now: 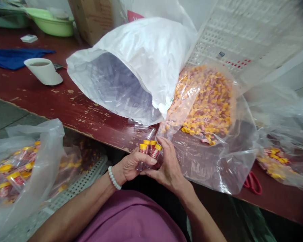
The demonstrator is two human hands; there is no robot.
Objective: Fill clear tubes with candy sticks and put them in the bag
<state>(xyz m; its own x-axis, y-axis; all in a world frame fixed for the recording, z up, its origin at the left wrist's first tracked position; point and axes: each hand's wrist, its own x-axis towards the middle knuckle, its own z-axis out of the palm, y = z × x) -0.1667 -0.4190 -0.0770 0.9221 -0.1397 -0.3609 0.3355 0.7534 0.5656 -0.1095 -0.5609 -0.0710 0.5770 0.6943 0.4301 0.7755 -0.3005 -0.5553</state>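
Observation:
Several small clear plastic tubes with yellow caps and red inner pieces (pixel 146 146) are bunched upright in my left hand (pixel 135 163), its thumb pressed across their fronts. My right hand (pixel 168 164) curves around the bunch from the right, thumb at the tube bottoms and fingers along the rightmost tube. Its far fingertips are partly hidden. Just beyond the hands, uncapped clear tubes (pixel 140 127) lie at the mouth of a white sack (pixel 151 57) filled with more such tubes. A clear bag of yellow caps with red pieces (pixel 207 101) spreads to the right.
At lower left, a plastic bag of capped tubes (pixel 15 174) sits by a white perforated crate (pixel 83 185). The red table (pixel 78 117) carries a white cup (pixel 44 72), blue cloth (pixel 15 57), green basin (pixel 53 25) and red-handled scissors (pixel 254 183). A white basket (pixel 237 37) leans behind.

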